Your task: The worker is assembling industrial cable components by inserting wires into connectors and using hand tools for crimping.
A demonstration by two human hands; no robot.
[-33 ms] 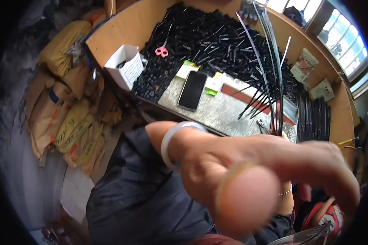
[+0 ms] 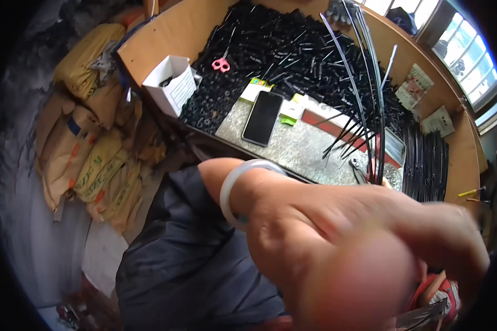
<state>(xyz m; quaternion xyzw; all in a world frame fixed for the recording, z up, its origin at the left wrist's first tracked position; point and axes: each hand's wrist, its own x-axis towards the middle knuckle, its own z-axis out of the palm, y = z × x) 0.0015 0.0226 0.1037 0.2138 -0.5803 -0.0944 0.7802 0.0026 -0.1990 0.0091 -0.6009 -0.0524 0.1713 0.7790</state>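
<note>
- Head view: left hand (image 2: 337, 220), wearing a pale bangle (image 2: 225, 197), large in the near foreground; thumb spread apart from the bent fingers, no held item visible, tips blurred.
- Right hand: probably the patch of skin (image 2: 391, 183) beside the strips' lower ends; its grip cannot be told.
- Long black strips (image 2: 380, 138): upright, slightly fanned, right of centre above the surface (image 2: 232, 130); lower ends hidden behind the left hand.
- Handling, by judgement: gather the strips low and firmly, lower ends level; keep their springy tops from sweeping the pile; hold the left thumb out of the sightline.
- Obstructions: short black strips (image 2: 345, 138) slanting across a red-and-white box (image 2: 337, 127); dark-handled hand tool (image 2: 359, 172), apparently pliers, close to the strips' lower ends.
- Surface, middle: dark phone (image 2: 263, 118), lying flat; green-and-white packet (image 2: 294, 110) just right of it.
- Far side: broad pile of small black pieces (image 2: 284, 41); pink-handled scissors (image 2: 221, 65) upon it.
- Left: white open carton (image 2: 173, 91); stacked sacks (image 2: 66, 157) beyond the bench edge.
- Right: dense bundle of black strips (image 2: 425, 165).
</note>
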